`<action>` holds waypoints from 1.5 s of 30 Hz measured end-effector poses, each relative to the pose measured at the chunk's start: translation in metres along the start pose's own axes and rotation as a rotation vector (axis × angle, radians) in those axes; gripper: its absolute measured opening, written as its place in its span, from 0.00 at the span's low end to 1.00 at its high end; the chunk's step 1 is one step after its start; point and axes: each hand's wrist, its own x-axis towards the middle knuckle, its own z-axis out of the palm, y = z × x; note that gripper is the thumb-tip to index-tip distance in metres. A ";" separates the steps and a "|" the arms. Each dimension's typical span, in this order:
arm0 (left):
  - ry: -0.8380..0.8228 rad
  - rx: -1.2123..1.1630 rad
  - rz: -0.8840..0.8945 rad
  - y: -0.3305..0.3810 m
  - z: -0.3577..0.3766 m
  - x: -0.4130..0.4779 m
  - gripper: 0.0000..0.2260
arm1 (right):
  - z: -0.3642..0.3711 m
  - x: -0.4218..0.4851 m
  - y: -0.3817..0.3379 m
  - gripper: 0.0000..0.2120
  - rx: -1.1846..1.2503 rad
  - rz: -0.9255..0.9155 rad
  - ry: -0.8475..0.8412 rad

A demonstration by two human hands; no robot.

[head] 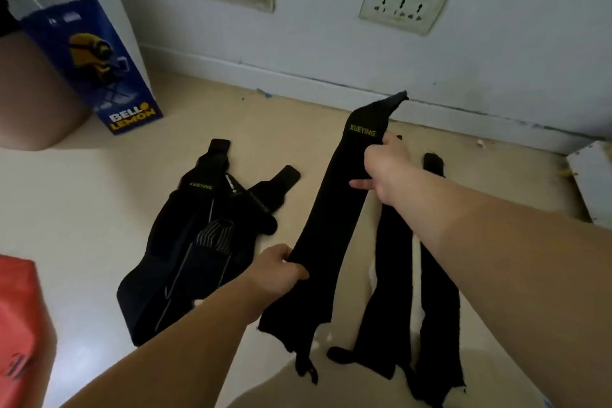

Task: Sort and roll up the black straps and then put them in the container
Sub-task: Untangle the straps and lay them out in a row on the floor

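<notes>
I hold one long black strap [334, 209] with yellow "XUEYING" lettering stretched above the floor. My right hand [385, 169] grips its far end near the lettering. Its near part is pinched in my left hand [280, 270], and the tail hangs down below. Two more black straps [390, 275] lie side by side on the floor under my right forearm. A tangled pile of black straps [205, 235] lies on the floor to the left.
A blue paper bag [96, 60] with white handles stands at the back left beside a brown round object [29, 99]. A red box [20, 325] sits at the left edge. The wall with a socket [402, 5] is close ahead; a white object [592, 175] lies at right.
</notes>
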 end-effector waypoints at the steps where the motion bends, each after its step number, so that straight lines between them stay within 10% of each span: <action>1: 0.020 -0.021 0.005 -0.003 0.005 0.009 0.07 | 0.003 0.011 0.004 0.24 -0.015 -0.006 -0.005; 7: -0.025 0.076 -0.017 -0.030 0.030 0.048 0.19 | 0.003 0.067 0.065 0.40 -0.670 -0.058 -0.019; 15: 0.085 0.111 -0.039 -0.054 0.038 0.061 0.15 | 0.013 0.038 0.150 0.32 -1.178 -0.143 -0.488; 22: 0.151 0.148 0.034 -0.058 0.052 0.057 0.10 | -0.003 0.035 0.177 0.49 -1.253 -0.124 -0.501; 40: -0.143 0.383 0.177 -0.021 0.114 0.070 0.23 | -0.074 0.046 0.165 0.39 -1.290 -0.043 -0.540; 45: 0.060 0.411 0.184 0.000 0.075 0.058 0.22 | -0.034 0.038 0.131 0.30 -1.440 -0.154 -0.524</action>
